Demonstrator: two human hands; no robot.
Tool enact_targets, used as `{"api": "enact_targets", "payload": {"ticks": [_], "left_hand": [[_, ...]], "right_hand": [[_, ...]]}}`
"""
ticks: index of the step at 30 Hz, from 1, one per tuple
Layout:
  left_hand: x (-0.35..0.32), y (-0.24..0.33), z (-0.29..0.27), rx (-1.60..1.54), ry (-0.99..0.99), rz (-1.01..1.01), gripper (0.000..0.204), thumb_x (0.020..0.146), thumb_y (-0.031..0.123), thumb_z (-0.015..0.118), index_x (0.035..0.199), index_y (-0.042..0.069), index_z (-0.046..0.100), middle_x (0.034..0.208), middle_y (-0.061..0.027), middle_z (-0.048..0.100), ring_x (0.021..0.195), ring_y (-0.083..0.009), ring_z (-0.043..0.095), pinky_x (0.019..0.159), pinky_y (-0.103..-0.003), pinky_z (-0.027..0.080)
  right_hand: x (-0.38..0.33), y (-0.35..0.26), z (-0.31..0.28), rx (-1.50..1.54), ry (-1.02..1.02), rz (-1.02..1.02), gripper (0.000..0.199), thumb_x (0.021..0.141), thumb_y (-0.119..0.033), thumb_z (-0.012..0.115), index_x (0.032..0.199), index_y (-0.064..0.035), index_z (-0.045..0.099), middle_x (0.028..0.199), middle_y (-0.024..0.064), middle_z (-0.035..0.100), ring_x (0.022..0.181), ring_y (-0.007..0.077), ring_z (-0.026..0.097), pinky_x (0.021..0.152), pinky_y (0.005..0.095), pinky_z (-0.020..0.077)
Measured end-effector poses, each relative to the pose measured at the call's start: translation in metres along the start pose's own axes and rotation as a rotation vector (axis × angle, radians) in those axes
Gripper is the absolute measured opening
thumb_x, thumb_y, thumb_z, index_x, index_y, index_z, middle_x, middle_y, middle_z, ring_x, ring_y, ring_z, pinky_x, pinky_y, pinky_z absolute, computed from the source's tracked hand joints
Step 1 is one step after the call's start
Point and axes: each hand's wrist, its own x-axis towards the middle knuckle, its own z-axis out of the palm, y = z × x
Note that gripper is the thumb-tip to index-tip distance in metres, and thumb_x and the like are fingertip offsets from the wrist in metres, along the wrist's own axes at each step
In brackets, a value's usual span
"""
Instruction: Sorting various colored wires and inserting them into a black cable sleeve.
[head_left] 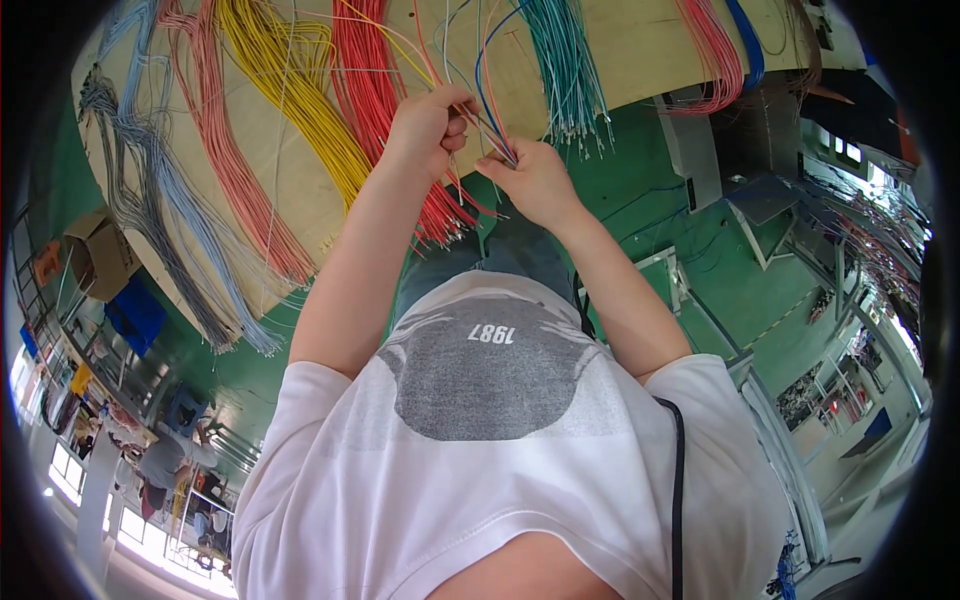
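Observation:
Several thin wires in mixed colours, blue, red, white and yellow among them, run together between my hands over the table's near edge. My left hand [428, 130] is closed with curled fingers around part of these wires. Close beside it, my right hand [532, 180] pinches the wire group [503, 147] between thumb and fingers. Just behind and below my left hand lies a red wire bundle [365, 75], its ends hanging over the edge. A teal wire bundle [562, 65] with pale tips lies to the right of my hands.
Yellow [290, 85], pink [225, 140], light blue [185, 205] and grey wire bundles [150, 190] lie leftward on the pale table [640, 60]. More red-pink wires [715, 65] lie at the right. A cardboard box [100, 258] stands at the left; metal frames [690, 290] stand on the right.

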Motion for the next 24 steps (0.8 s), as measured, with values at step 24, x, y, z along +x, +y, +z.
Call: {"api": "enact_targets", "payload": {"ticks": [24], "left_hand": [[-0.026,0.042,0.000,-0.164,-0.251,0.336,0.021,0.088,0.023,0.041,0.079,0.005,0.047,0.064,-0.0027,0.051,0.062,-0.0111,0.051,0.051,-0.021,0.037]], "right_hand": [[0.019,0.015,-0.028,-0.349,0.440,-0.298,0.014,0.072,-0.018,0.056,0.070,-0.0034,0.058,0.068,0.0143,0.056,0.067,0.0304,0.054,0.058,0.0361,0.0423]]}}
